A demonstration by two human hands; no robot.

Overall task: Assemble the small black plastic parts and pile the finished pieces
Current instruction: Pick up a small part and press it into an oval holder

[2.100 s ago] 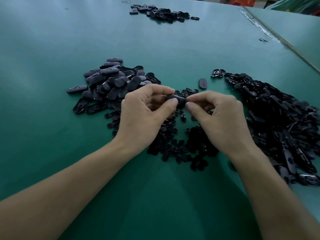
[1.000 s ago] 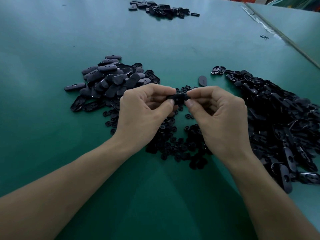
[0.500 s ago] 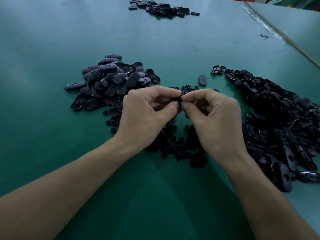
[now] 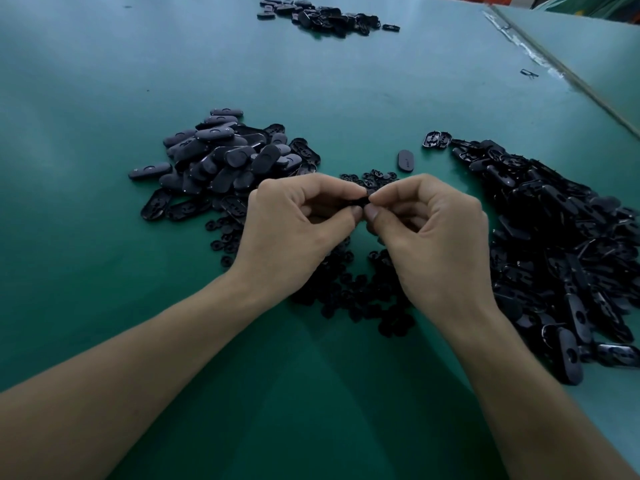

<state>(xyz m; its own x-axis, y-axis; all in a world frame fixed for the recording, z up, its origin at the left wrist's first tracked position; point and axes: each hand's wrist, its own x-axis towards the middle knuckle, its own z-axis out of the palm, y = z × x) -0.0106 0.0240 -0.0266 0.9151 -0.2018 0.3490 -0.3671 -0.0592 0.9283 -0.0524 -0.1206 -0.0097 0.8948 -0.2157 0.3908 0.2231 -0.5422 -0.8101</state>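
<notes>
**Two hands, one black part, four heaps**

I count two hands, one held part, four heaps and one stray piece on the smooth green table top [image 4: 104,81]. The left hand [image 4: 294,230] and the right hand [image 4: 433,237] meet fingertip to fingertip. Each thumb and forefinger is curled and pinches the same small black plastic part [image 4: 360,201], held in the air above the middle heap. Only a sliver of it shows (I cannot tell its shape from here).

To the left lies a pile of matte grey-black oval plastic pieces [image 4: 225,157] with rounded ends, a few at its near edge turned hollow side up. Under the wrists spreads a scatter of small round black plastic clips [image 4: 356,292], too small to number. On the right is the largest heap, of glossy black oval plastic shells [image 4: 561,244], many showing ribbed insides. A fourth, smaller far pile of black parts [image 4: 322,17] sits near the top edge. The lone black oval cap [image 4: 406,161] lies flat between the left pile and the right heap, touching neither.

Two seconds ago the held part showed as a dark oval between the thumbs. Now the fingertips have closed in and cover nearly all of it. The heaps and the lone cap lie as they did.
</notes>
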